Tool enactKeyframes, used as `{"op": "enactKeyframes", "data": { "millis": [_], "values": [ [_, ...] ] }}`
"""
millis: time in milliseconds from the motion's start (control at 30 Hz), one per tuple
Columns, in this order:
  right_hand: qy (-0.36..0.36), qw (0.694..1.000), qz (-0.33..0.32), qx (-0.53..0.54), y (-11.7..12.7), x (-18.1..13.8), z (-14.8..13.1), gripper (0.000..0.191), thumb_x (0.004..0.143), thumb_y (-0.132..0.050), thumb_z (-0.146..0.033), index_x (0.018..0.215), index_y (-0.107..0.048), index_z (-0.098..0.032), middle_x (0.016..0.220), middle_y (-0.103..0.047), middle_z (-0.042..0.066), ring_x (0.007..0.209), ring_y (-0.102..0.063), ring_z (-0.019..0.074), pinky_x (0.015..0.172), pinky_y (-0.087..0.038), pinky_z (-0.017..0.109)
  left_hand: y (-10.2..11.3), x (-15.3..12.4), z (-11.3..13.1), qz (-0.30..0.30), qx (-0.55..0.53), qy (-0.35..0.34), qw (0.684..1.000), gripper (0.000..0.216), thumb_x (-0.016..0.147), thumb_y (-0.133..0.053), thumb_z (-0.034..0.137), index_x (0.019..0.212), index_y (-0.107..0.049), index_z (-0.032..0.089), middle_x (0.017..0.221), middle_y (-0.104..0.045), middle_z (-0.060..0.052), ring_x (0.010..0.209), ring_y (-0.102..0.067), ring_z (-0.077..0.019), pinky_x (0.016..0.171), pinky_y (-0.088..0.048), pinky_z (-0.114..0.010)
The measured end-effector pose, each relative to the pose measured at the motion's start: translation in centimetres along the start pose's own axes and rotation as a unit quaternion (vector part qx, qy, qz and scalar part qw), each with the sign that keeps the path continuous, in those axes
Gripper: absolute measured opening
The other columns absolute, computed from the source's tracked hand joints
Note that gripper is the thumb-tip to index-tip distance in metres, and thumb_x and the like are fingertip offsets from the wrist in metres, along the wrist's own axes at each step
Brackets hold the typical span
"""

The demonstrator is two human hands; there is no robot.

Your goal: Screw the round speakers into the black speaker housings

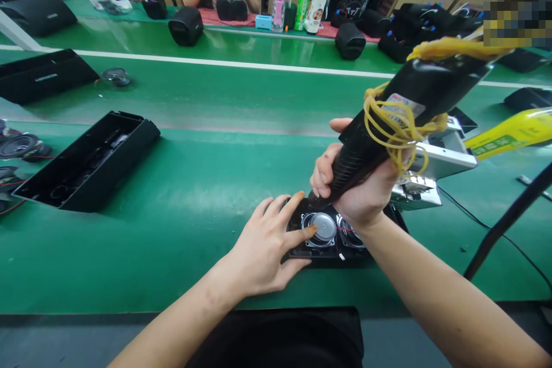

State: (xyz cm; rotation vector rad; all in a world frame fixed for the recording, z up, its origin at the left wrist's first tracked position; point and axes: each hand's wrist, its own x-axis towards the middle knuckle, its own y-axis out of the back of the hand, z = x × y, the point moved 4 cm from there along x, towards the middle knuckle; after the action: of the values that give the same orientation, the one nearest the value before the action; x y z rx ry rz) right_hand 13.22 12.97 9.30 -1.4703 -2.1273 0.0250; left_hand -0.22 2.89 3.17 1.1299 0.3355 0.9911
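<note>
My right hand (357, 184) is wrapped tight around the ribbed black electric screwdriver (388, 126), its tip down on the speaker panel (328, 241) just under my fist, while my left hand (267, 241) lies flat with spread fingers on the panel's left edge, grasping nothing. If the bit skids off, I think it could dent the shiny round speaker cone (323, 226) under my fingertip. Coiled yellow cable (388, 126) springs off the tool above my grip, and smooth green matting (194, 195) spreads all around.

Green bench (207, 195) with open black housing (88, 161), speaker panel (332, 238), loose speaker drivers (19, 146), metal fixture (435, 167).
</note>
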Motion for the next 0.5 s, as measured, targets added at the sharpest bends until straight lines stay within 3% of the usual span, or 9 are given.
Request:
{"op": "enactKeyframes", "data": {
  "millis": [200,500],
  "values": [
    [0.012,1.000,-0.012,0.015,0.06,0.00,0.18,0.064,0.098,-0.044,-0.082,0.127,-0.061,-0.027,0.065,-0.052,-0.004,0.040,-0.039,0.0124,0.037,-0.034,0.029,-0.02,0.14,0.36,-0.029,0.038,0.018,0.999,0.054,0.096,-0.073,0.045,0.148,-0.062,0.033,0.174,-0.024,-0.018,0.151,-0.040,-0.0449,0.123,-0.032,-0.072],
    [0.006,1.000,-0.014,0.015,0.01,0.05,0.46,0.063,0.097,-0.049,-0.080,0.126,-0.062,-0.027,0.065,-0.053,-0.004,0.040,-0.040,0.0127,0.037,-0.035,0.029,0.48,0.22,0.97,-0.044,0.071,0.023,0.996,0.055,0.099,-0.066,0.047,0.151,-0.059,0.030,0.172,-0.026,-0.020,0.150,-0.041,-0.0460,0.125,-0.028,-0.073]
  ]
}}
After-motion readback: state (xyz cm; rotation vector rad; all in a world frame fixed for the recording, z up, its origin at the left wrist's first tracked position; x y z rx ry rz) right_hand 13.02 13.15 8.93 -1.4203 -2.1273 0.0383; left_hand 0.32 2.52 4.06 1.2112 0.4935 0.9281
